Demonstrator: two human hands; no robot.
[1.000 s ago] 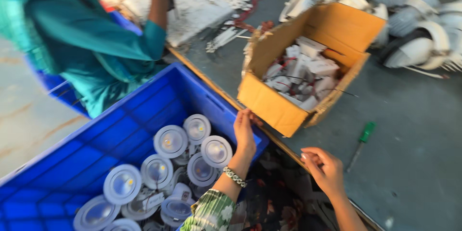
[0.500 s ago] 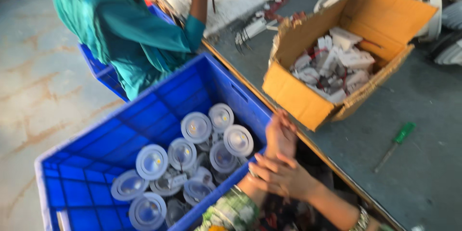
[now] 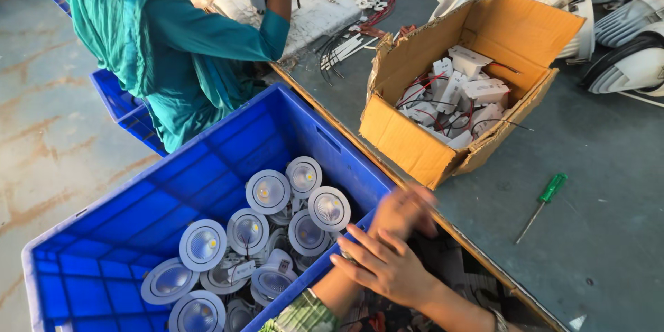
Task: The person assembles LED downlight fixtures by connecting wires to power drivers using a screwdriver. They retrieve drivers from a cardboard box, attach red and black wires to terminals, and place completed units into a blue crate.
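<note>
Closest to the camera, the right hand (image 3: 387,266) lies flat with its fingers spread and loose, gripping nothing, laid across the left forearm right at the near rim of the big blue plastic crate (image 3: 207,159). The left hand (image 3: 404,211) sits just past it at the crate's corner against the table edge, but it's blurred, so I honestly can't tell if those fingers are curled or holding anything. Inside the crate is a pile of round white downlight fixtures (image 3: 270,190), each with a wide flat white ring around a shiny reflector cup and a small yellowish chip in the middle, mostly face up. Further out on the grey table (image 3: 595,166) lies a green-handled screwdriver (image 3: 543,197), then an open brown cardboard box (image 3: 470,76) of small white parts with red wires. Far left, another person in a teal top (image 3: 166,34) works.
</note>
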